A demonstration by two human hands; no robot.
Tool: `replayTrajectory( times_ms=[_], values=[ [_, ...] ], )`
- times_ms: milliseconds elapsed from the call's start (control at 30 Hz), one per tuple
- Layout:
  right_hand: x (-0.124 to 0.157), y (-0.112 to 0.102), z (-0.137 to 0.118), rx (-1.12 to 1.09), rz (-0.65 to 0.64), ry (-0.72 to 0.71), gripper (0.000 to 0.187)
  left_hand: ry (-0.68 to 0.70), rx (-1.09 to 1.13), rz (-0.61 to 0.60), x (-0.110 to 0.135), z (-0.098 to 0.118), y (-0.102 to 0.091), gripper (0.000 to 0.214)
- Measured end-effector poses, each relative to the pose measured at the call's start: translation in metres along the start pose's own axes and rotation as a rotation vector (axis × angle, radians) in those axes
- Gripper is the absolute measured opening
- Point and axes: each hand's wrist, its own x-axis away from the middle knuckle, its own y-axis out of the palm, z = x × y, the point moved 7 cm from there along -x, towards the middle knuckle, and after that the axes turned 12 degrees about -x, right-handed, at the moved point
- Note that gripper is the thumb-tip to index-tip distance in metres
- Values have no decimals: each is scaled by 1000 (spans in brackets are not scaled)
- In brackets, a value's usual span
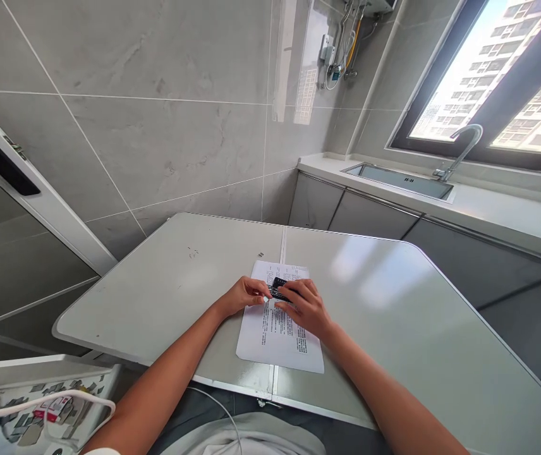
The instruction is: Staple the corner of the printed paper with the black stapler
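A black stapler (279, 282) is held above the printed sheet of paper (280, 347), its top and lower parts apart, with a metallic strip showing between them. My right hand (306, 306) is closed round its right end, the fingers curled over the top. At its left end my left hand (246, 294) pinches with thumb and fingertips; whether a loose staple is also between them is too small to tell. The fingers hide much of the stapler. The paper lies flat under both hands, across the seam of the table.
The folding table (157, 303) carries small metal bits, likely staples (261, 254), beyond the paper, and scattered specks (193, 252) farther left. A white box of small items (57, 404) stands at lower left, with a white cable (43, 399) above it. A sink counter (488, 205) runs along the right.
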Motion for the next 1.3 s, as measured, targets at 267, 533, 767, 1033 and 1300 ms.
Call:
replayTrajectory(
  times_ms=[267, 533, 767, 1033, 1300],
  values=[
    [7, 19, -32, 66, -184, -254, 28, 20, -17, -99, -2, 6, 18, 28],
    [5, 16, -41, 70, -216, -340, 25, 17, -19, -133, -2, 8, 20, 34],
    [9, -21, 8, 246, 86, -60, 27, -34, 88, 107, 0, 2, -13, 64],
    [38, -54, 132, 341, -17, 625, 30, -56, 142, 507, 2, -2, -52, 43],
    [54, -32, 149, 268, -97, 728, 32, -132, -488, 522, 1, -4, -63, 31]
  ],
)
